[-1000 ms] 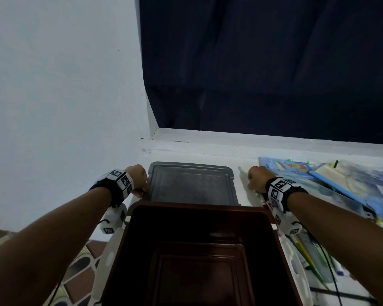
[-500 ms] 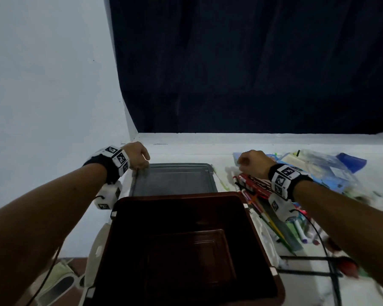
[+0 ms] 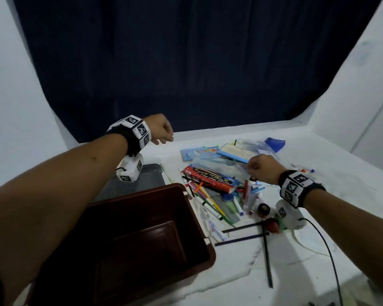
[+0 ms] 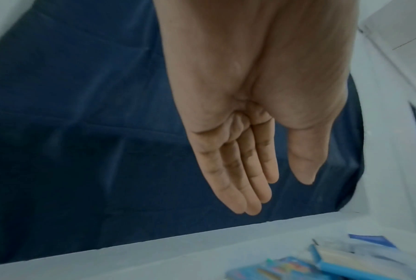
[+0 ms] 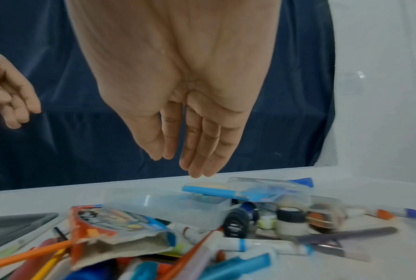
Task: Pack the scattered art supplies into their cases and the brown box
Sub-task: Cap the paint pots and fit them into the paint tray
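Head view: a white-covered bench (image 3: 296,257) stands against a dark blue curtain (image 3: 186,62) between pale walls. The brown box (image 3: 142,235) sits open at its near left, a grey lid (image 3: 150,173) behind it, and scattered art supplies (image 3: 226,195) lie to the right. Left wrist view: the left hand (image 4: 247,132) hangs in the air, its grip apart, fingers straight, holding nothing. Right wrist view: the right hand (image 5: 178,104) hovers over a clear plastic case (image 5: 178,206), fingers straight and apart from it, empty.
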